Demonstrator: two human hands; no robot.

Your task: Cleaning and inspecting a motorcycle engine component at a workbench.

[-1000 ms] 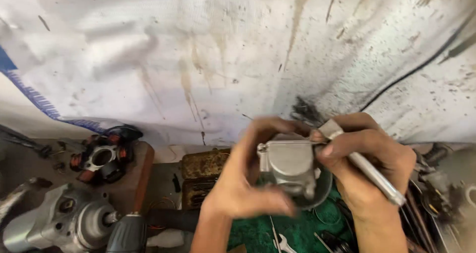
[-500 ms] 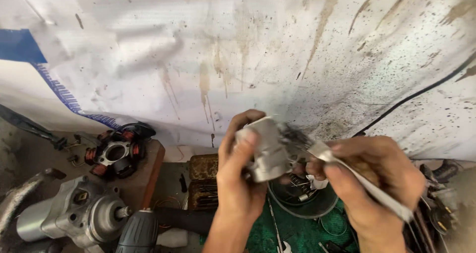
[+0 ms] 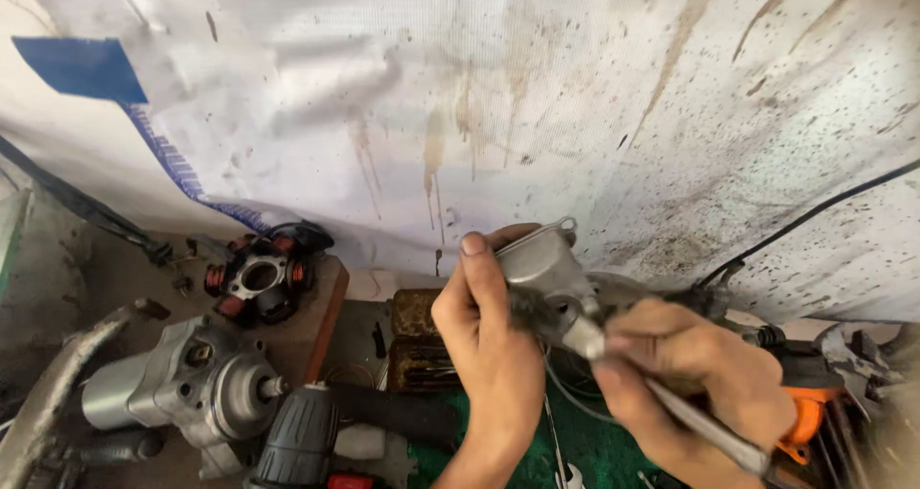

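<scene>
My left hand grips a small grey metal part, a cast housing tilted on its side, with the thumb up along its left edge. My right hand holds a slim metal-handled brush; its dark bristle end presses against the lower side of the grey part. Both hands are raised above a green mat, in front of a stained white sheet.
A coil stator with copper windings sits on a wooden block at left. A grey starter motor and a black drill chuck lie in front. A rusty brown box stands centre. Orange-handled tool and a black cable at right.
The view has shifted left and slightly down. My left hand has turned the grey part onto its side, and my right hand has brought the brush tip in under it.
</scene>
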